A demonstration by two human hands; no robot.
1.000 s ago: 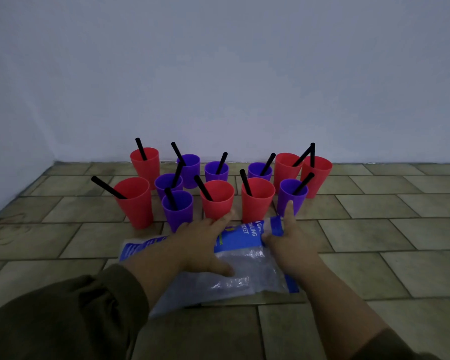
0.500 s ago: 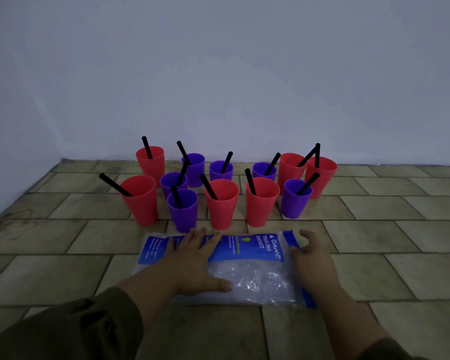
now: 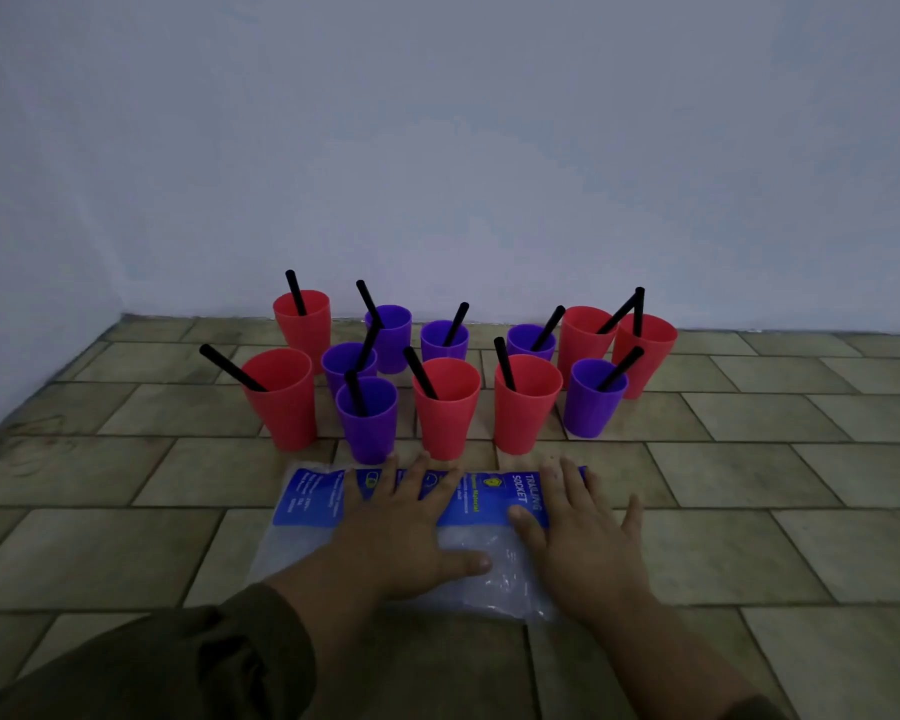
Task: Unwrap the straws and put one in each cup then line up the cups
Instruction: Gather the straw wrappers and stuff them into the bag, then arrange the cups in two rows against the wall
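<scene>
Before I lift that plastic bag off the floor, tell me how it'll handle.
The plastic bag looks thin and crinkled, so probably floppy and light. Its glossy film may slip on the tiles; it lies flat, seemingly empty.

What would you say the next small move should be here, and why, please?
Probably slide the plastic bag aside, away from the cups. The left hand and right hand both lie flat on it, just in front of them. Every cup in view holds a black straw, yet they stand in a loose cluster, so lining up seems what remains.
</scene>
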